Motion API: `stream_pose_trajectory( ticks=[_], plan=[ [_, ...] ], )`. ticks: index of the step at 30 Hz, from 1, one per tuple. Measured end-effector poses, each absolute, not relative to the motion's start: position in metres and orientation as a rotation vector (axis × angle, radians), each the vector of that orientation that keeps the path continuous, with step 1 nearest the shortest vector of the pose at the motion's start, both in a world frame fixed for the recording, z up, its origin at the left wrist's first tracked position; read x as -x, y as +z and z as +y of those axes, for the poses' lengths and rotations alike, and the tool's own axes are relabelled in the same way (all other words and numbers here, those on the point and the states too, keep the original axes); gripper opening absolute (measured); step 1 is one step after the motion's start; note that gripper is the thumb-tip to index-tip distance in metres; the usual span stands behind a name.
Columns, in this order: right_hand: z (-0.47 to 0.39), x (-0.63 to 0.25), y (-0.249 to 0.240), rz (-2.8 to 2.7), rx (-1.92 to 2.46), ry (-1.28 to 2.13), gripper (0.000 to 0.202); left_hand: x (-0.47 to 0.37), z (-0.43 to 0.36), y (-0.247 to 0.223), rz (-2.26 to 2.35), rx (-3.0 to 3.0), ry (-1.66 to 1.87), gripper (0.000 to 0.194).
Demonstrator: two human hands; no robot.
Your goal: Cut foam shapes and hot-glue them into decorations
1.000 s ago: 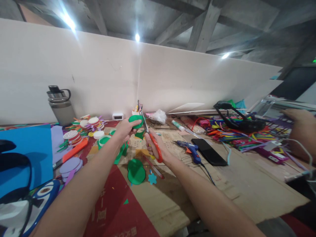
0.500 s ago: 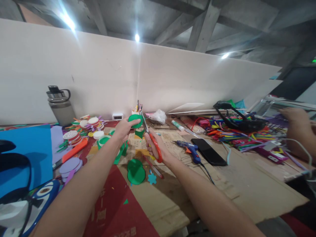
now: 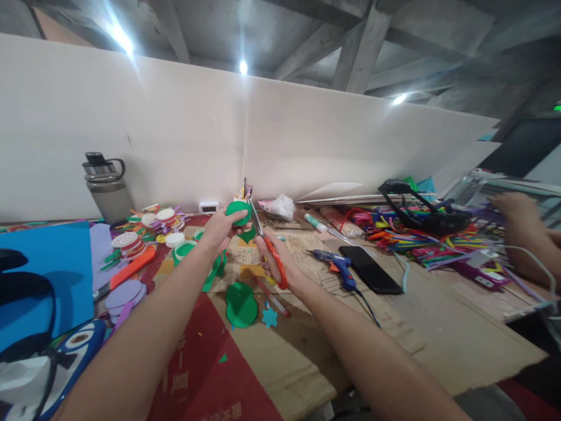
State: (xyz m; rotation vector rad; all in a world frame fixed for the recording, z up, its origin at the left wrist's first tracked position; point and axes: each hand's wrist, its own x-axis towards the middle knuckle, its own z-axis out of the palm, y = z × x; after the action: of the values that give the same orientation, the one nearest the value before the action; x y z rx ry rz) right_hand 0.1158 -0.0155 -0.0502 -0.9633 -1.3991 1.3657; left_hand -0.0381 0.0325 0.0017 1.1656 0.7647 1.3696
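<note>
My left hand [image 3: 220,230] pinches a round green piece [image 3: 237,213] between thumb and fingers, held up over the table. Orange-handled scissors [image 3: 275,260] are in my right hand [image 3: 277,257], fingers wrapped round the handles. Their blades point up and away, right beside the green piece's right edge. Below the hands, green discs [image 3: 242,305] lie overlapping on the cardboard, with a blue star-like shape [image 3: 270,316] to their right. More cut green pieces [image 3: 213,272] lie under my left wrist.
A blue glue gun [image 3: 339,266] and a black phone [image 3: 370,270] lie to the right. An orange cutter [image 3: 132,267], lilac discs [image 3: 125,294] and a bottle [image 3: 108,190] stand or lie left. Another person's hand [image 3: 517,210] is at far right, past coloured strips [image 3: 407,242].
The green piece and my left hand have shifted very slightly left. My right hand has barely moved. The other person's hand has moved slightly left.
</note>
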Motion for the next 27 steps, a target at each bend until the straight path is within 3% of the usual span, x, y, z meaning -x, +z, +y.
stream_pose_trajectory(
  ticks=[27],
  plan=[
    [-0.0123,-0.1155,-0.0564,-1.492,1.003,1.207,0.040,0.0400,0.0282,0.0108,0.803,-1.086,1.430,0.034]
  ],
)
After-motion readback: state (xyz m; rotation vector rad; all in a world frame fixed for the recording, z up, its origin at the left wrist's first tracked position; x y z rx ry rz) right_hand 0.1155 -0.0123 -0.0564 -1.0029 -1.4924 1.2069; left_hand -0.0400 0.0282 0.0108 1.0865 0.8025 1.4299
